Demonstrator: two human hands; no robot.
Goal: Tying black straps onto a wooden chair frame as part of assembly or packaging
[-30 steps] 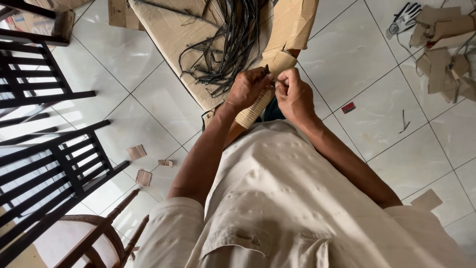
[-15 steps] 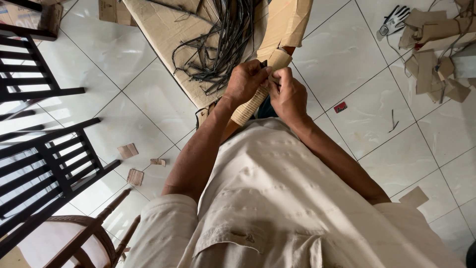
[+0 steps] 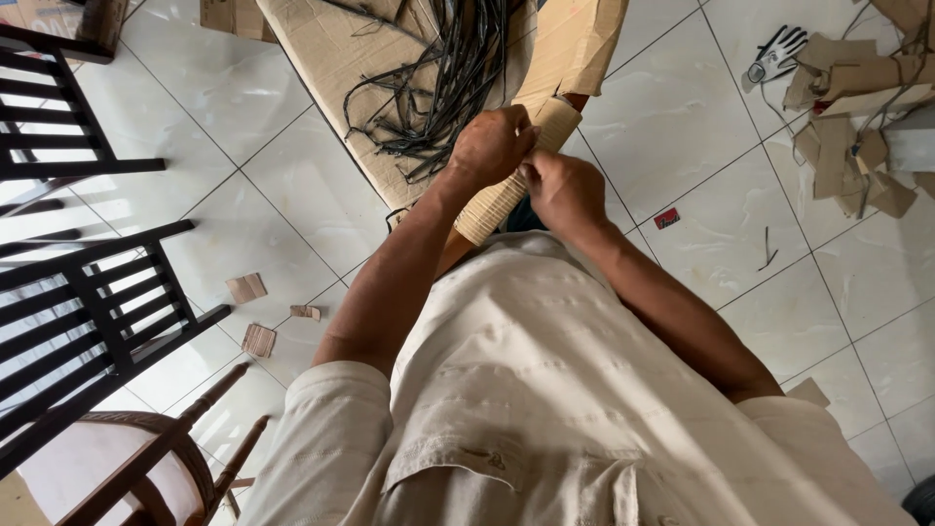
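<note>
Both hands meet at chest height: the left hand (image 3: pixel 492 144) is wrapped around the upper part of a tan, ribbed roll of corrugated cardboard (image 3: pixel 499 200), and the right hand (image 3: pixel 563 190), just beside it, pinches what may be the roll's edge, though the fingers hide it. It looks light and springy, easily creased, best gripped round its middle. Beyond the hands lie black straps (image 3: pixel 453 73) on a flat cardboard sheet (image 3: pixel 336 54).
</note>
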